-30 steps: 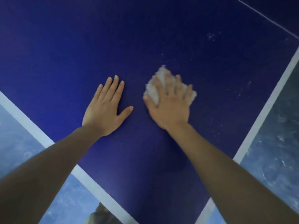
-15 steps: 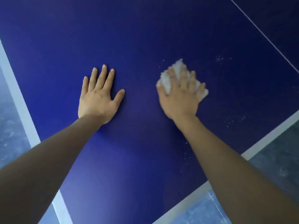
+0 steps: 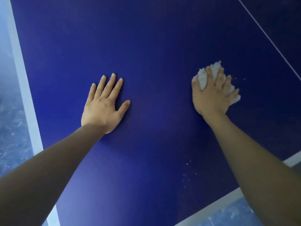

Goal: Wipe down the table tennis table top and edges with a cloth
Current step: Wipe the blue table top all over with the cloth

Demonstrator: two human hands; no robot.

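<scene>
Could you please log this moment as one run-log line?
left hand flat on table top | right hand presses white cloth on table | specks near edge

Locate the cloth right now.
Head view, right of centre: the cloth lies bunched on the blue table top under the right hand, which presses it flat, just below the thin white line.
</scene>
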